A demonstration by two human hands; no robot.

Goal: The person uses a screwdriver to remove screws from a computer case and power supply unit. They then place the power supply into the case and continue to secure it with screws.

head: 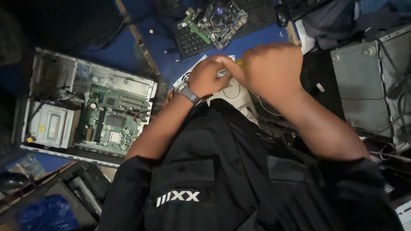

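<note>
Pinching something small and yellowish [238, 63] mid-frame, your left hand [208, 76] and right hand [269, 68] both close on it over a white panel [233, 92]. It looks light and fiddly, so grip its ends. At left, the open computer case [92, 102] holds a green motherboard [112, 119] and drive.

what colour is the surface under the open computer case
Blue, seen in the head view around the open computer case.
</note>
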